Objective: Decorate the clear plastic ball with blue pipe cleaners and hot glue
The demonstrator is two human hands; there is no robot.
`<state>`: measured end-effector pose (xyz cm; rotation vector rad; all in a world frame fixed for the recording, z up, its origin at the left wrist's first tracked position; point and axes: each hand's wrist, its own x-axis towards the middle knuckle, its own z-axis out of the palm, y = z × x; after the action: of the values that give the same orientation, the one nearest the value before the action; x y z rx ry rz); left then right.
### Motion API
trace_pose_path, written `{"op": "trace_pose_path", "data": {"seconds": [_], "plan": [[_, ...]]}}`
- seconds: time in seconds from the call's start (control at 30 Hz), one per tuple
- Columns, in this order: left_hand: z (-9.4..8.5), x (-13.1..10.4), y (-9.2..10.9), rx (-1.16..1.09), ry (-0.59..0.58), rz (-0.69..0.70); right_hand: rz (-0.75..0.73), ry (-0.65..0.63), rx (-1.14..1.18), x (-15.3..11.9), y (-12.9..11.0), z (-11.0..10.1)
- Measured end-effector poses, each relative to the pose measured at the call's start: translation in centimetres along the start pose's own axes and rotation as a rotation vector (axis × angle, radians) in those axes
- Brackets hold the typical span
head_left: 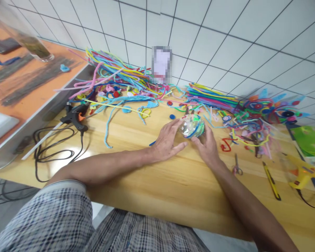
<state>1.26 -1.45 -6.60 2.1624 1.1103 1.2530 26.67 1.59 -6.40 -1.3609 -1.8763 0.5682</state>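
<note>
Two hands framing a clear ball among heaps of fuzzy stems

Against the tiled wall (pixel 212 45), a dark-edged upright panel (pixel 161 64) is standing behind the heaps; blocky pixels are hiding whatever its pale face is showing. On the right, a green sheet (pixel 308 140) is carrying markings too blurred to read, and the yellow glue gun (pixel 306 176) beneath it is showing patches that are likewise unreadable.

The clear ball (pixel 192 126), with coloured pieces on or in it, is sitting between the hands over the middle of the wooden table (pixel 147 185). The right hand (pixel 208 145) is curving around its right side, thumb at the lower edge, holding it. The left hand (pixel 166 141) is half open, fingers reaching the ball's left side and thumb pointing away; whether it is gripping, I cannot tell.

Behind, a tangled heap of fuzzy stems (pixel 120 73) and a straighter bundle (pixel 212 98) are crowding the table's back. A blue disc (pixel 172 116) is lying just beside the ball, beyond the left hand. Scissors (pixel 236 166) and a yellow cutter (pixel 271 182) are lying beside the right forearm. At left, a black glue gun (pixel 76 117) is resting above its looping cable (pixel 36 164).
</note>
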Motion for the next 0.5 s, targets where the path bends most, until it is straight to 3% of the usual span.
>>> {"op": "trace_pose_path", "data": {"seconds": [0.27, 0.5], "plan": [[-0.7, 0.5, 1.2, -0.066, 0.083, 0.113, 0.021, 0.117, 0.084, -2.0, -0.8, -3.0], [-2.9, 2.1, 3.1, -0.150, 0.106, 0.076, 0.152, 0.212, 0.124, -6.1, -1.6, -5.6]]}}
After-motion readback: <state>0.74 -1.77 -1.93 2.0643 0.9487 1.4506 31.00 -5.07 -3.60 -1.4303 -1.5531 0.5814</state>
